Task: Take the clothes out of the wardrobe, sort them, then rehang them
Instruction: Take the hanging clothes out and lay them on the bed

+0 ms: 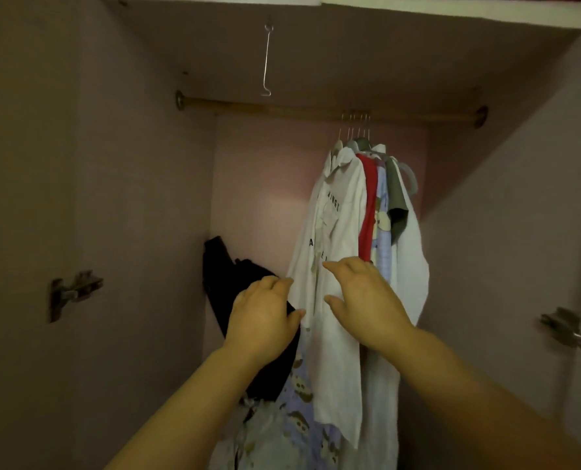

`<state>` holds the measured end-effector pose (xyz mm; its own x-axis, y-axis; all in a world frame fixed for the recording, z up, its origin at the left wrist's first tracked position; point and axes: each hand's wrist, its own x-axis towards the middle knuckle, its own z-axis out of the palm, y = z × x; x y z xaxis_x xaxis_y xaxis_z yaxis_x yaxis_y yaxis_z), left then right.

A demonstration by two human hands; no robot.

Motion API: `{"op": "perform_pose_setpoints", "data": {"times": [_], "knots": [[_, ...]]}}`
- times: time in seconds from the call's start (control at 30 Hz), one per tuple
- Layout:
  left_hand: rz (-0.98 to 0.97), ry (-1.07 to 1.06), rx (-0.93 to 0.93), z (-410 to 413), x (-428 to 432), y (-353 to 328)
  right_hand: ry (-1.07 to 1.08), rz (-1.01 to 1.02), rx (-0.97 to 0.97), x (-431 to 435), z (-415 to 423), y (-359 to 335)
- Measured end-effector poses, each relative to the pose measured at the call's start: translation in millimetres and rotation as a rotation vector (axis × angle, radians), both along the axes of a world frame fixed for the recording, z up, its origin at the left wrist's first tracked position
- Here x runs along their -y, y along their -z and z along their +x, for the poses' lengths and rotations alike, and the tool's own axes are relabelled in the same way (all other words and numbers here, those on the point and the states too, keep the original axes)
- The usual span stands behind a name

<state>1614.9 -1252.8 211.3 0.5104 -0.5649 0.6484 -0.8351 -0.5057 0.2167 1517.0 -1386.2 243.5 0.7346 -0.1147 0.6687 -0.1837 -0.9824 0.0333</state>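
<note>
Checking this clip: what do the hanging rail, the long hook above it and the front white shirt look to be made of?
The hanging rail looks like wood, matte tan, and its end sockets look like dull grey metal. The long hook is thin bare metal wire with a silvery glint. The white shirt is woven fabric, perhaps cotton or a blend, matte and creased.
</note>
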Motion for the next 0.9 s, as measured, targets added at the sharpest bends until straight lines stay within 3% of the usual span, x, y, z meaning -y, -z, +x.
{"op": "perform_pose_setpoints", "data": {"times": [0.27, 0.53, 0.9], "knots": [[-0.153, -0.008, 0.045, 69, 71, -70, -0.004, -0.166, 0.081, 55, 82, -78], [-0.246, 0.082, 0.080, 148, 129, -108, 0.139, -0.248, 0.227, 100, 164, -152], [-0.279, 0.209, 0.126, 231, 194, -130, 0.328, -0.296, 0.374, 193, 192, -177]]}}
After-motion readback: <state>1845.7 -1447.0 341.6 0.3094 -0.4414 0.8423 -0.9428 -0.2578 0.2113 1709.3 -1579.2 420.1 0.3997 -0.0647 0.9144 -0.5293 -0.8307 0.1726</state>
